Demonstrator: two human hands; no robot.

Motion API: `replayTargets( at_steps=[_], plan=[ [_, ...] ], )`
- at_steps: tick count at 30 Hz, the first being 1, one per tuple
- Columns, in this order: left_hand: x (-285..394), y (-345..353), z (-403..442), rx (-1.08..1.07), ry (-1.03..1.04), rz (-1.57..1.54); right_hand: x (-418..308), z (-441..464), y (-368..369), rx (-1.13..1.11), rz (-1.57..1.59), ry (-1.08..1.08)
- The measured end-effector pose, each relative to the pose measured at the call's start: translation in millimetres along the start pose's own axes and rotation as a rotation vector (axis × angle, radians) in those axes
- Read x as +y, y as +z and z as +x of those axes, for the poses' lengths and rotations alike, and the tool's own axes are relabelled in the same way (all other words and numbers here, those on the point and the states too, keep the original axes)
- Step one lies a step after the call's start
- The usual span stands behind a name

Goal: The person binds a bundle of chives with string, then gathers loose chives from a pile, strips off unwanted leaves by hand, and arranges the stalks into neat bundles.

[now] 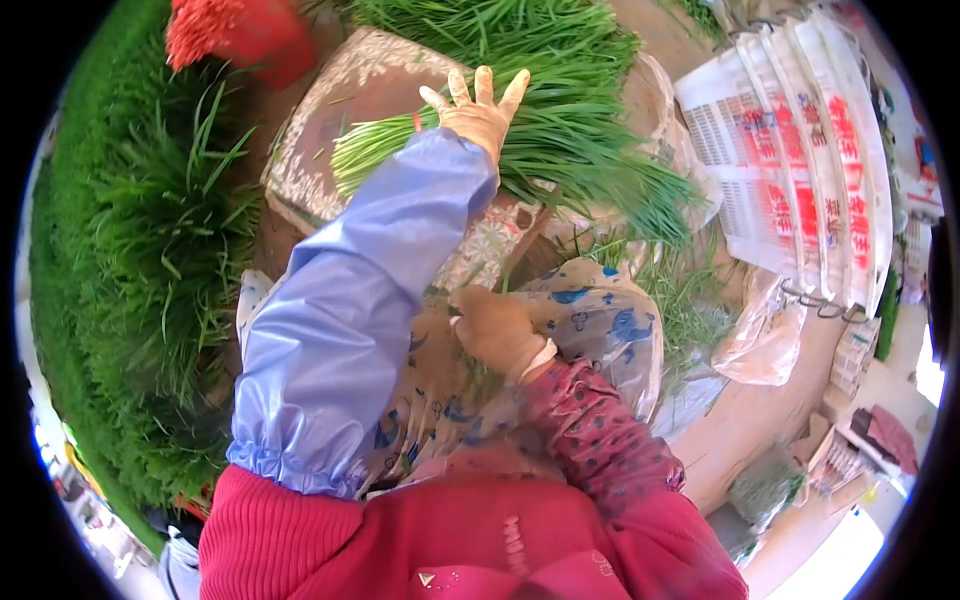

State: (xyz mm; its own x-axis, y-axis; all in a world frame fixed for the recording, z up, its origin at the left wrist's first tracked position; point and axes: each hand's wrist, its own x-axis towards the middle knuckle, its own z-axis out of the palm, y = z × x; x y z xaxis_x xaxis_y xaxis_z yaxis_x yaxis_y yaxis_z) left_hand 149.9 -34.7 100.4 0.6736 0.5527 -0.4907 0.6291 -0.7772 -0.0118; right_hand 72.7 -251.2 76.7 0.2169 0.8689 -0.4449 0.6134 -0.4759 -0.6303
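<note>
My left hand [478, 112], in a pale glove with a shiny blue sleeve cover, lies with fingers spread over a bunch of garlic chives [580, 160]. The pale stem ends point left, the green leaves right, and a bit of red band [417, 122] shows near the stems. Under the bunch is a low block with a patterned, worn cover [295, 150]. My right hand [497, 328], gloved, is curled near my lap above a plastic apron printed with blue shapes [625, 325]. What its fingers hold, if anything, is hidden.
More chives [500, 30] are heaped behind the block. A tall green mass of leaves [130, 230] fills the left side. A red container [265, 40] stands at the upper left. Stacked white crates [740, 150] with red print are at right, near a crumpled plastic bag [765, 345].
</note>
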Motion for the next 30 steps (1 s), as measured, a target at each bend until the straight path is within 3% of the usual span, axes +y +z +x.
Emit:
replayTargets(
  at_steps=[2,4,6,10,12,14,15,17,18,19,20,22,26,27,30],
  plan=[
    [16,8,21,0.061,0.009,0.068,-2,-1,0,-0.028,-0.007,-0.143],
    [25,9,33,0.088,0.030,0.113,-3,1,-2,-0.026,0.028,-0.154],
    [19,2,43,-0.062,0.007,0.008,-4,2,-4,-0.026,0.059,-0.177],
    [-11,-16,48,0.021,0.033,-0.141,1,11,-3,-0.008,0.149,-0.120],
    [-42,-35,25,0.212,0.106,-0.195,11,12,6,-0.022,0.170,-0.115],
    [-67,-82,-39,0.297,0.046,-0.247,26,13,15,0.181,0.013,-0.278],
    [-94,-79,-46,0.461,0.131,-0.360,31,16,18,0.195,-0.082,-0.342],
    [-146,-82,-78,0.695,0.256,-0.481,15,17,2,0.279,0.148,-0.344],
    [-164,-88,-97,0.755,0.302,-0.504,0,16,-14,0.197,0.205,-0.214],
    [-182,-92,-132,0.792,0.504,-0.876,11,29,-6,0.158,0.473,-0.218],
    [-188,-85,-152,1.110,0.464,-0.699,-18,18,-28,0.126,0.722,-0.052],
    [-207,-71,-196,1.235,0.193,-0.680,-44,28,-37,0.246,0.914,-0.091],
    [-238,-20,-270,1.301,0.075,-0.703,-158,45,-62,0.234,0.682,-0.429],
    [-242,-7,-286,1.323,0.100,-0.812,-185,49,-59,0.212,0.619,-0.493],
    [-251,42,-326,1.303,0.013,-0.747,-249,57,-35,0.108,0.421,-0.665]
  ],
)
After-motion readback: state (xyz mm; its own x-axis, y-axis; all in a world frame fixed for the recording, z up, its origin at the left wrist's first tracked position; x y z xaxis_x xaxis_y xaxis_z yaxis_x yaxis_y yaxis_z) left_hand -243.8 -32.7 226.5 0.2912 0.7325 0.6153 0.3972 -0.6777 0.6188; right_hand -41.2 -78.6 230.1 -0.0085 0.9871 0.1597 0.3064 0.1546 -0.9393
